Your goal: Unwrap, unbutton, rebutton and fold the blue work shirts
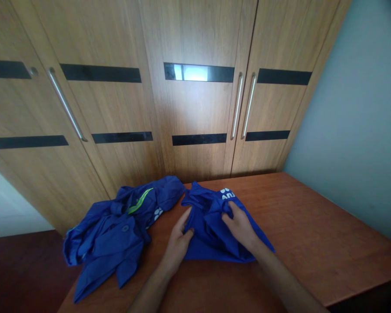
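A bright blue garment [211, 243] with white lettering lies bunched and partly folded on the wooden table in front of me. My left hand [179, 239] is at its left edge, thumb and fingers closed on the cloth. My right hand [239, 224] pinches a fold on the upper right part, just below the white print. The garment's exact kind cannot be made out in its folds. To the left, a crumpled darker blue garment [117, 237] with a neon yellow-green stripe and a white print lies in a heap, and neither hand touches it.
The reddish-brown wooden table [306, 226] stretches to the right. Behind it stands a wooden wardrobe [195, 113] with metal handles and dark strips, its doors closed. A pale wall [355, 143] borders the table on the right. The darker garment hangs over the table's left edge.
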